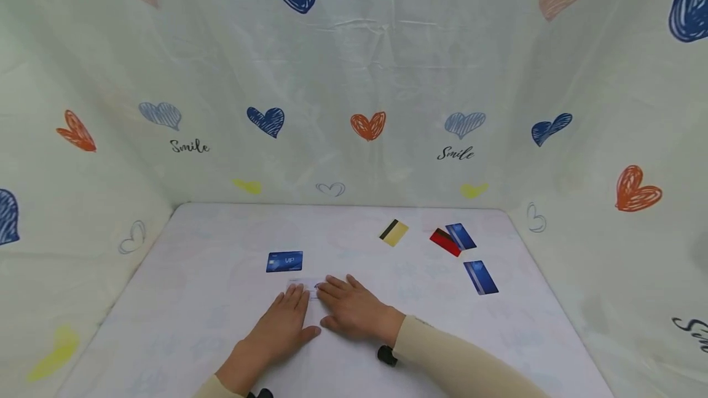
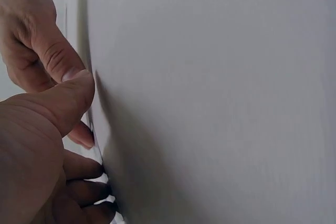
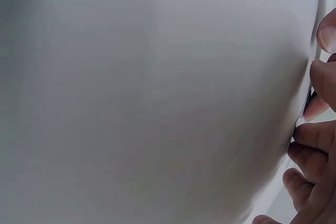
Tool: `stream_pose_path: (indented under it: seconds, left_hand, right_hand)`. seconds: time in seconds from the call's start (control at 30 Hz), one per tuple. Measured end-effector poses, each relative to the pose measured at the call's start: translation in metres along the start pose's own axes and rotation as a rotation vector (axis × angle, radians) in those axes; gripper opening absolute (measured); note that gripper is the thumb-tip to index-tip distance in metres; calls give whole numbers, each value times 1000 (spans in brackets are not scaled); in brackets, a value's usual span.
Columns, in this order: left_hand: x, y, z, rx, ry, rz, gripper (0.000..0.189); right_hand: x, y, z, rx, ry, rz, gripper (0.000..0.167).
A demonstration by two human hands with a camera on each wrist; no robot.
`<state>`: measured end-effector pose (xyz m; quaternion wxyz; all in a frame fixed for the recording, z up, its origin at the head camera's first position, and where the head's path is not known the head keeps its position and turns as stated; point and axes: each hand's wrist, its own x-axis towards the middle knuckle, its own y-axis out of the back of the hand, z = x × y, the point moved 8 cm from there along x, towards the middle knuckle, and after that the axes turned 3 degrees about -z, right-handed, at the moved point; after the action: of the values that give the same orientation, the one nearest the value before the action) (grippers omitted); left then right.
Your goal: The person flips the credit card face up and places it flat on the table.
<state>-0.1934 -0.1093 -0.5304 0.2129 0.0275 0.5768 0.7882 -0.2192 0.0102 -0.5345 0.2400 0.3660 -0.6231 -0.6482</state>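
Observation:
A pale white card [image 1: 312,291] lies flat on the white tabletop, partly hidden under fingers. My left hand [image 1: 279,327] rests palm down with its fingertips on the card's left part. From the other side, my right hand [image 1: 356,312] lays nearly straight fingers over the card's right end. The two thumbs come close together on the near side, and the left wrist view shows the left thumb [image 2: 76,95] beside the right hand [image 2: 47,40]. Just beyond the fingertips is a blue VIP card [image 1: 284,261].
Toward the back right lie a gold card [image 1: 394,233], a red card [image 1: 444,242] overlapped by a blue striped card [image 1: 461,236], and another blue striped card [image 1: 481,277]. A heart-printed white curtain [image 1: 409,85] stands around the table's back and sides.

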Motion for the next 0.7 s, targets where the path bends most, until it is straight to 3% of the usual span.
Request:
stream_pose_path:
  seconds: [0.33, 0.7]
  left_hand:
    - [-13, 10, -35, -41, 17, 24, 74]
    - [-16, 16, -42, -66, 24, 1, 75]
  right_hand:
    - [31, 6, -23, -10, 23, -31, 65]
    - [41, 0, -26, 10, -8, -63, 67]
